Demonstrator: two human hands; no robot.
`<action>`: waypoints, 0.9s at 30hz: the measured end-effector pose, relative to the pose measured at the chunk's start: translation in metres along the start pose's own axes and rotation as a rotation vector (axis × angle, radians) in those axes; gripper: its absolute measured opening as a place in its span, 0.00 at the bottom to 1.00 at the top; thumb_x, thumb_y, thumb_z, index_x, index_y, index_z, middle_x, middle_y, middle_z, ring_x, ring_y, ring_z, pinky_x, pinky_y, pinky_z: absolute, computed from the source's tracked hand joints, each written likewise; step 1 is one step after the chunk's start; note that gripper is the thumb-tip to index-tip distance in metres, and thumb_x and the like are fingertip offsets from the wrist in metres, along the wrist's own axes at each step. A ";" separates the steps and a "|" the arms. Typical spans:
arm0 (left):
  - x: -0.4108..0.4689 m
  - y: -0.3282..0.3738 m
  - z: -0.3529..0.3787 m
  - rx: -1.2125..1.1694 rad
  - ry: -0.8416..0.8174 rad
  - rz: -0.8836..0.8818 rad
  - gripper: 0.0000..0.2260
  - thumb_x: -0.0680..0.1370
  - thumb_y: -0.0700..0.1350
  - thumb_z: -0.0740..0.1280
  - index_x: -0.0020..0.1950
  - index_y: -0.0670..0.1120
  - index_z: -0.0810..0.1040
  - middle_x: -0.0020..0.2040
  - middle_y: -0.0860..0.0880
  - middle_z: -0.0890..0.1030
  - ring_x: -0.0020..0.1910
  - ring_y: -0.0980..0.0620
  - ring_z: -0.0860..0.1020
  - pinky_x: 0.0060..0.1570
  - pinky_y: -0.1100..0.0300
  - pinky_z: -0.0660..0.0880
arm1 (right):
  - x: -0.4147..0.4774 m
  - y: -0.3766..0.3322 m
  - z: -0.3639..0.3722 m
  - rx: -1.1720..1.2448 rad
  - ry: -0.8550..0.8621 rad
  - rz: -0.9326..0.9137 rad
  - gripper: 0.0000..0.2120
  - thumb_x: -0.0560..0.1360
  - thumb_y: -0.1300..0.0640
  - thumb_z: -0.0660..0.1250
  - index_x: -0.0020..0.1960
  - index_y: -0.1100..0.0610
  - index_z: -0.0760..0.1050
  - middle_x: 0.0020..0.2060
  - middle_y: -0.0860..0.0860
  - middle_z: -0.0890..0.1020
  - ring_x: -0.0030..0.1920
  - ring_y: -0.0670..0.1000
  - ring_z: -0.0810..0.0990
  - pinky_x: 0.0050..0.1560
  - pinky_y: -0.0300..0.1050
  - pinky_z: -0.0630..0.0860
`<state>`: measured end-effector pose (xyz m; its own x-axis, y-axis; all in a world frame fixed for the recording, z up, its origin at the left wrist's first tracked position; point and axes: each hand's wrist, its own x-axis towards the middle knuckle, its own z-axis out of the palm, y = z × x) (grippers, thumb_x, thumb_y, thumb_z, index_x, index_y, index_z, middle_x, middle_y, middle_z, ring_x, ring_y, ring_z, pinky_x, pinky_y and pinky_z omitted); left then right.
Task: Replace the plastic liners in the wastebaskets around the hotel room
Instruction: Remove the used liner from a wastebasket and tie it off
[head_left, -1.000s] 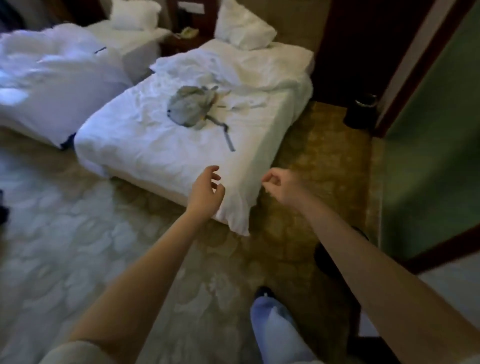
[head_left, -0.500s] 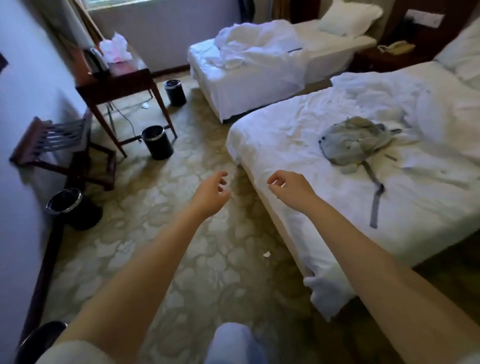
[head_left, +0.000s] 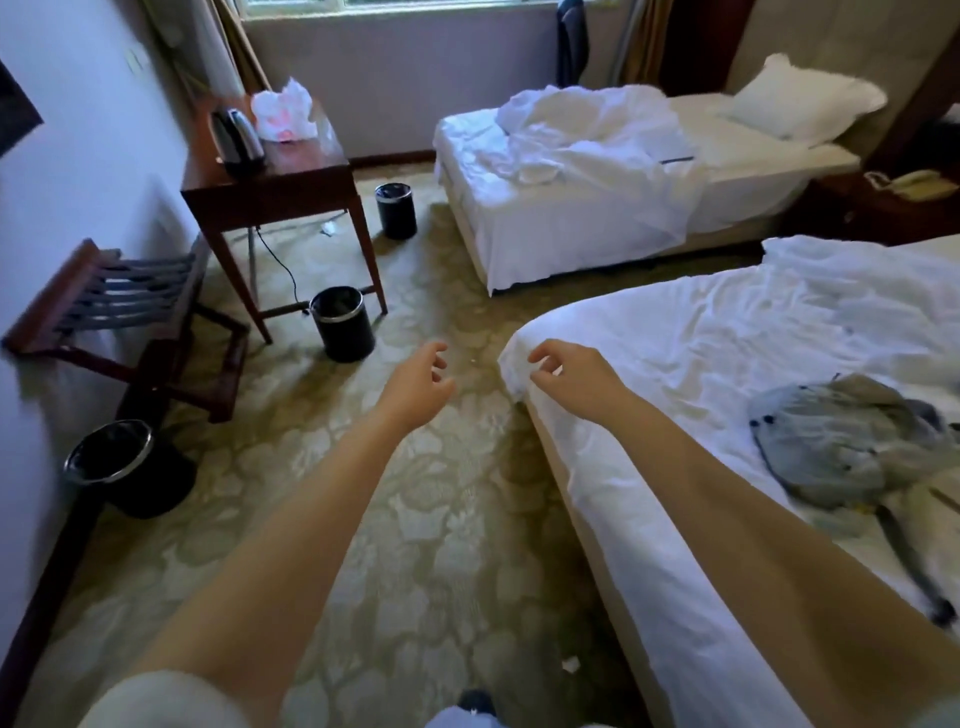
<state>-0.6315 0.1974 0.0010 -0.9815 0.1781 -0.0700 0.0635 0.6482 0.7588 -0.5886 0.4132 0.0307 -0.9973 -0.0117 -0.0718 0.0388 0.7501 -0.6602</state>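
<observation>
1. Reaching forward, both bare arms stretch out over the carpet (head_left: 426, 519). The left hand (head_left: 415, 384) has loosely curled, spread fingers and holds nothing.
2. The right hand (head_left: 576, 382) is also loosely curled and holds nothing. It sits at the corner of the near bed (head_left: 701, 364); whether it touches the sheet cannot be told.
3. Three black bins with chrome rims stand upright on the carpet, well apart from both hands.
4. The middle bin (head_left: 343, 325) stands just beside the counter's front leg, ahead and left of the left hand. Crinkled dark lining shows inside its rim.
5. The far bin (head_left: 396, 210) stands between the counter (head_left: 291, 171) and the far bed (head_left: 597, 223), with something dark bunched at its mouth.
6. The wall bin (head_left: 130, 470) stands against the left wall, near the foot of the rack (head_left: 119, 306). Its inside is too dark to read.
7. The counter is dark wood. A kettle (head_left: 236, 137) and a crumpled white bag (head_left: 284, 117) sit on it, and a cord hangs below.
8. The far bed has rumpled white sheets and a pillow (head_left: 805, 104) at its head.
9. The near bed's sheet is creased, with a grey cloth bundle (head_left: 847, 447) lying on it and a strap trailing toward the bed's edge.
10. A phone (head_left: 914, 184) sits on the nightstand between the beds.
11. A small white scrap (head_left: 571, 663) lies on the carpet beside the near bed.
</observation>
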 end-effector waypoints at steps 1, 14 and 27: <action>0.025 0.001 -0.005 -0.001 -0.007 -0.013 0.21 0.78 0.43 0.64 0.71 0.46 0.66 0.61 0.47 0.74 0.54 0.50 0.75 0.49 0.56 0.75 | 0.022 -0.001 -0.002 -0.008 0.001 0.010 0.10 0.80 0.53 0.63 0.60 0.51 0.75 0.48 0.47 0.78 0.42 0.44 0.76 0.39 0.30 0.69; 0.367 -0.001 -0.036 0.160 -0.112 0.000 0.20 0.79 0.44 0.64 0.71 0.44 0.67 0.64 0.46 0.73 0.58 0.50 0.74 0.52 0.60 0.72 | 0.371 0.041 -0.029 -0.032 -0.057 0.013 0.12 0.78 0.54 0.65 0.61 0.53 0.76 0.52 0.49 0.80 0.48 0.49 0.79 0.52 0.46 0.79; 0.723 0.009 -0.081 0.216 -0.097 0.065 0.19 0.78 0.47 0.65 0.69 0.48 0.70 0.63 0.49 0.75 0.60 0.51 0.75 0.54 0.57 0.76 | 0.730 0.040 -0.067 -0.046 -0.090 0.007 0.13 0.80 0.49 0.62 0.63 0.50 0.73 0.55 0.49 0.79 0.47 0.48 0.77 0.47 0.41 0.76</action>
<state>-1.3556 0.2719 0.0093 -0.9529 0.2878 -0.0957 0.1729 0.7745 0.6085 -1.3188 0.4784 0.0020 -0.9875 -0.0639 -0.1442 0.0408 0.7798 -0.6247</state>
